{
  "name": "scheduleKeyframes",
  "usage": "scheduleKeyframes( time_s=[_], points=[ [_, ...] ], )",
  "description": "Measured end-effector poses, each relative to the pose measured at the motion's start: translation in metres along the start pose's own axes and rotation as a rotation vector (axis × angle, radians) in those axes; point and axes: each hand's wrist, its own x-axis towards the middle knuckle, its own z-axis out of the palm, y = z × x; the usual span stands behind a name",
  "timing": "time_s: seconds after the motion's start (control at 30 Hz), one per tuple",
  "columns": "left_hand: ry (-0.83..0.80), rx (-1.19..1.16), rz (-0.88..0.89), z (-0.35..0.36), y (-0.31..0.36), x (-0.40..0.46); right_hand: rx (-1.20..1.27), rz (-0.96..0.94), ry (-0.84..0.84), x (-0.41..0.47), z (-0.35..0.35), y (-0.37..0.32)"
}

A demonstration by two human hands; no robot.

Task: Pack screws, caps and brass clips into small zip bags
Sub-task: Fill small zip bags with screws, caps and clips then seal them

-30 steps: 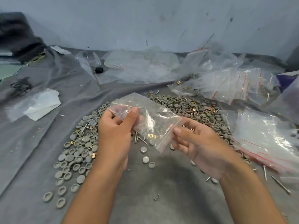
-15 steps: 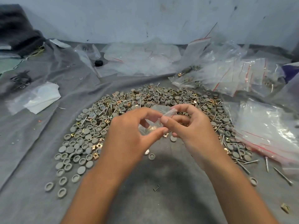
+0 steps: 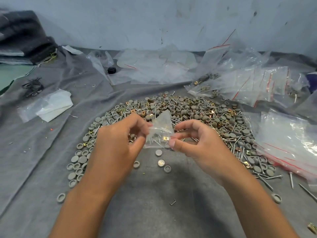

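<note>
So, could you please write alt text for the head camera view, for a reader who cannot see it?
Two bare hands, the left hand and right hand, pinch a small clear zip bag holding screws and a brass clip above a grey cloth. Behind them lies a wide pile of grey caps, screws and brass clips, with filled bags at the right.

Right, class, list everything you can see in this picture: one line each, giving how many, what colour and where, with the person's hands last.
small zip bag: one, clear, held up between both hands, screws and a brass clip inside
caps: many, grey, heaped on the cloth
brass clips: many, gold, mixed through the heap
screws: many, silver, in and right of the heap
filled bags: several, clear with red strips, back right
grey cloth: one, covering the work surface
left hand: pinches the bag's left side
right hand: pinches the bag's lower right corner
</note>
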Motion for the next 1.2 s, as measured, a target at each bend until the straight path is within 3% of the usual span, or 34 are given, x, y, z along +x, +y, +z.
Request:
scheduleKeyframes(
  time_s=[0.13,0.27,0.37,0.67,0.8,1.2],
  points=[
    [0.152,0.066,0.066,-0.005,-0.005,0.000,-0.182,-0.005,-0.052,0.000,0.006,0.009],
    [0.078,0.145,0.065,-0.004,-0.011,0.001,-0.770,-0.027,-0.222,-0.004,0.016,0.022],
    [0.009,0.176,0.066,0.000,-0.012,0.000,-0.917,-0.073,-0.248,-0.004,0.022,0.026],
    [-0.140,0.143,0.008,0.012,-0.007,-0.001,-0.813,-0.139,-0.204,0.002,0.008,0.027],
    [-0.185,0.159,-0.020,0.016,-0.008,0.000,-0.903,-0.136,-0.308,-0.003,0.007,0.030],
    [-0.125,0.217,-0.106,0.024,-0.001,0.002,-0.890,-0.264,-0.283,-0.005,0.021,0.026]
  ],
)
